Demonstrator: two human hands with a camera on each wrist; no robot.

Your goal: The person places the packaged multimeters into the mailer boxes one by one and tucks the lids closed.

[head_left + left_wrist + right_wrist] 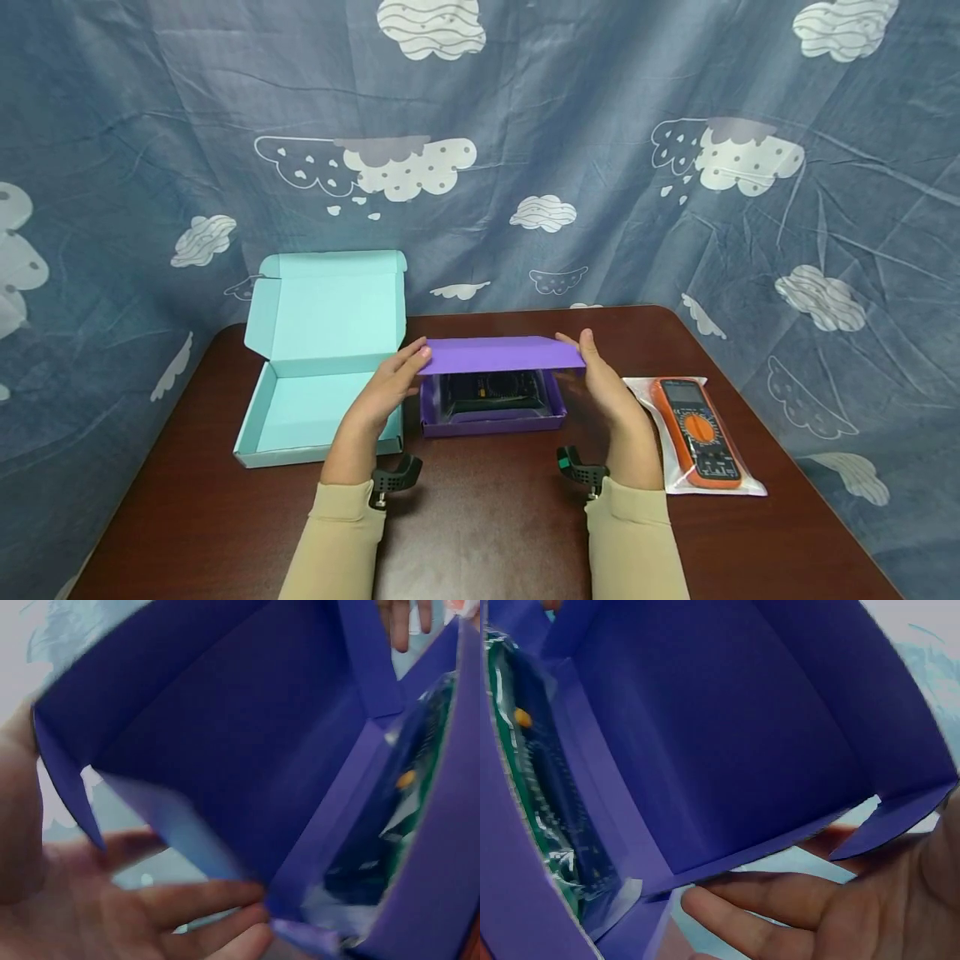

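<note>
A purple cardboard box (pixel 493 427) sits mid-table, its lid (pixel 498 354) raised and tilted over the tray. Inside lies a dark device with a green edge (pixel 409 787), wrapped in clear plastic. At the lid's left side is my left hand (pixel 384 390), its fairly straight fingers touching the side flap (pixel 169 814). My right hand (pixel 611 392) is at the opposite side with the thumb pointing up. Extended fingers of that hand lie along the right side flap in the right wrist view. Part of the device is hidden under the lid.
To the left stands a light teal box (pixel 337 312) with its lid up. An orange multimeter (pixel 697 432) in a clear bag lies on the right of the brown table (pixel 480 517). A blue curtain (pixel 510 108) with cloud prints hangs behind the table.
</note>
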